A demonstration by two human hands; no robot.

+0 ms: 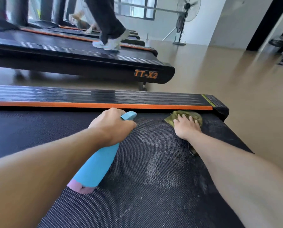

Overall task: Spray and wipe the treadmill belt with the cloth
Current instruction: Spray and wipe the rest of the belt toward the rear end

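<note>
Here, black textured treadmill belt [153, 186] filling lower frame, pale damp streaks across its centre. Left hand [112, 125] at frame centre, fingers curled tight round neck of blue spray bottle [96, 167]; bottle slanting down-left, pink base low over belt, nozzle aimed right. Right hand [187, 126] right of centre, fingers straight and slightly spread, pressing flat on olive-green cloth [185, 116]. Cloth on belt's far edge, just beside orange-striped side rail [96, 105]. Upper left: neighbouring treadmill [81, 63] marked TT-X2, someone's pale sneakers [112, 43] on it. Standing fan [187, 7] upper right.
</note>
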